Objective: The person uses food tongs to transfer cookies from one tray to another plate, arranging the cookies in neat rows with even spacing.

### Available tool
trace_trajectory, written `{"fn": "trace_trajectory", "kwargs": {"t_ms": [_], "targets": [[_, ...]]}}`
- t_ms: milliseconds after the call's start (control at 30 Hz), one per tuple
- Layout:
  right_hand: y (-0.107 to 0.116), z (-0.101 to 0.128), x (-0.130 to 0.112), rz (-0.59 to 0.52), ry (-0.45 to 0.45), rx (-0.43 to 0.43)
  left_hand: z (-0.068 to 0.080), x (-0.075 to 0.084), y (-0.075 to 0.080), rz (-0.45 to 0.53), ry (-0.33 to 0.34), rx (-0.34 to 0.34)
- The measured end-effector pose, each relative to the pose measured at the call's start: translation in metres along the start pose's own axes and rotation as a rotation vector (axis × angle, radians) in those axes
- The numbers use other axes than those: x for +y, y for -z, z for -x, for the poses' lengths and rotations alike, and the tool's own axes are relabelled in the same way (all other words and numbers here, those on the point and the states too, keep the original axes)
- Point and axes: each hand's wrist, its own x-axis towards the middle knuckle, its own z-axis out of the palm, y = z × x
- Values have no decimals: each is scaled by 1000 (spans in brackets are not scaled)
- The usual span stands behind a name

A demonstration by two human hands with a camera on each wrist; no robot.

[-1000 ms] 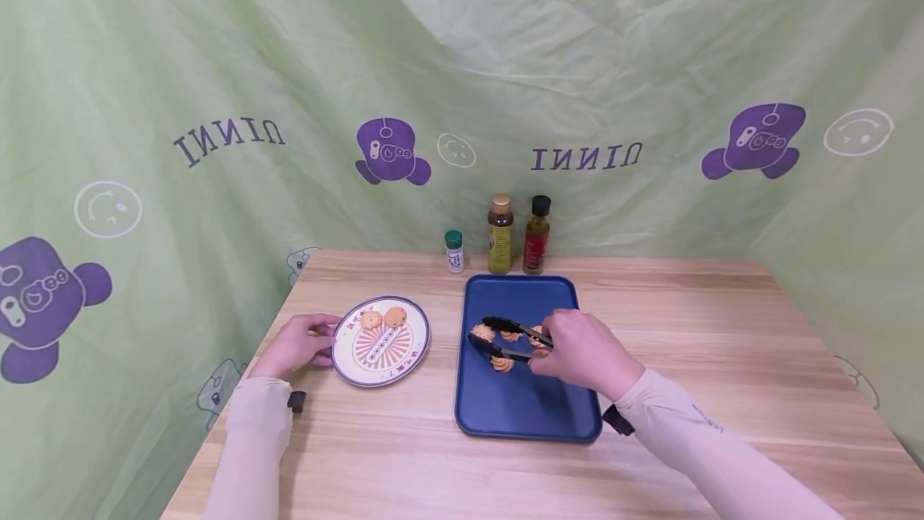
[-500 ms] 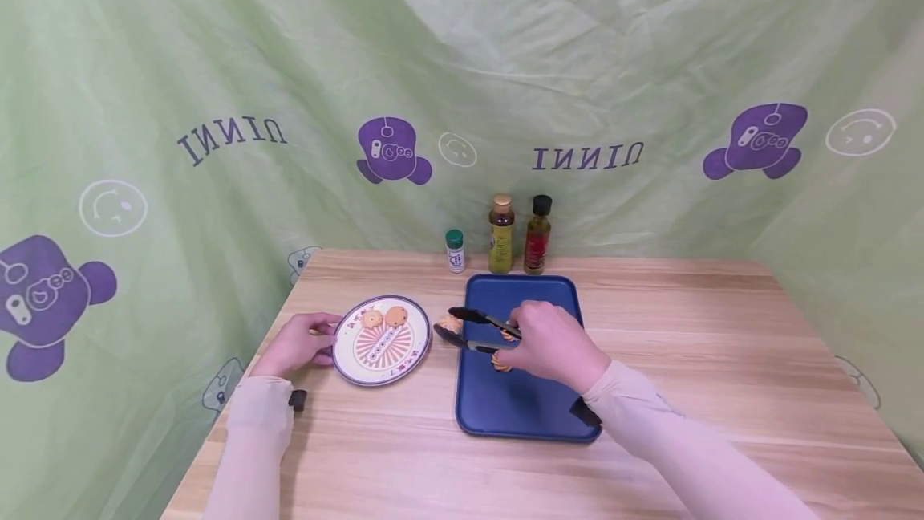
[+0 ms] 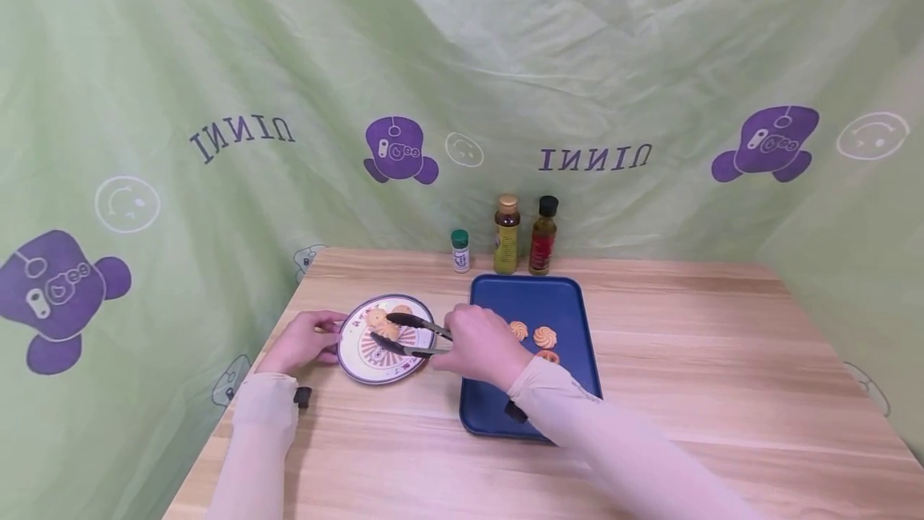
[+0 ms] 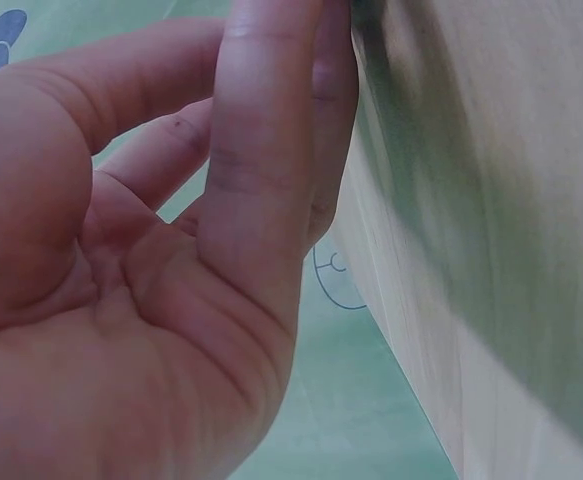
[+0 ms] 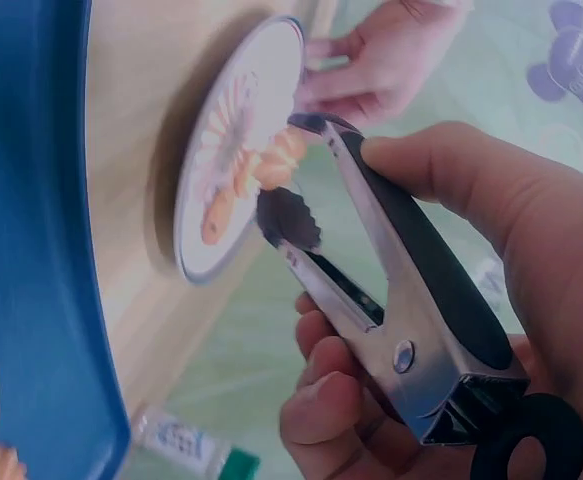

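Observation:
My left hand [image 3: 306, 339] holds the left rim of a round white plate [image 3: 346, 355] with a blue edge and red rays. The left wrist view shows this hand's bent fingers [image 4: 261, 150] close up. Gripped in my right hand [image 3: 484, 343] is a pair of tongs [image 5: 401, 290] with black tips. Those tips are over the plate, either side of a swirled cookie [image 3: 387, 331]. A round cookie [image 3: 376, 317] lies beside it on the plate, and another is partly behind the tongs. Several cookies [image 3: 545, 337] lie on the blue tray [image 3: 498, 416], partly hidden by my right arm.
Behind the tray stand a small green-capped shaker [image 3: 459, 251], a yellow-labelled bottle [image 3: 507, 239] and a black-capped bottle [image 3: 543, 239]. A green patterned curtain [image 3: 462, 62] hangs behind the wooden table [image 3: 693, 359].
My right hand has moved left from the tray to the plate, bringing a cookie between the tongs' tips. My left hand keeps its place at the plate's rim.

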Motion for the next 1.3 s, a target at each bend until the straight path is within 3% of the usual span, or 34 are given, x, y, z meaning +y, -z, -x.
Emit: {"fn": "trace_trajectory", "kwargs": {"t_ms": [300,567,933,1300], "targets": [[-30,-18,-16,77,14,15,-2,1,-1,8,-1,-8],[-41,-24,-22,89,10,-7,-1,2,0,-12,-3,2],[-41,-21,-26,83,8,-23,-1,-2,1,-2,-12,-6],[-20,-8,-18,58,29,-1,-3,-2,-1,-14,-7,6]]}}
